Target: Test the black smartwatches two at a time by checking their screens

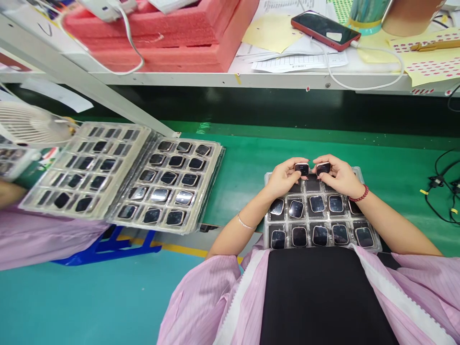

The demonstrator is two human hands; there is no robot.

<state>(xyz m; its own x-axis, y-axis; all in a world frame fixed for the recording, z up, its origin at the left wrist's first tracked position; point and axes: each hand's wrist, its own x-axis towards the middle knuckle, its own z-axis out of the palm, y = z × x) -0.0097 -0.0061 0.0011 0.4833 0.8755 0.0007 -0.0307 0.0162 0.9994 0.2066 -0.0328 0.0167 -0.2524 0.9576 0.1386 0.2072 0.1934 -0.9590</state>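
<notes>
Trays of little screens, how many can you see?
3. One tray rests at the person's lap, under the left hand and right hand. Two more, tray and tray, lie side by side at left. More may be stacked beneath.

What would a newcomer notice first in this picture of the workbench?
First, the two bare hands at the centre: the left hand and the right hand each pinch a small black square watch body above a clear plastic compartment tray of similar pieces on the lap. To the left, two more clear trays lie on the green bench, and pink foam blocks sit on the white shelf above.
</notes>
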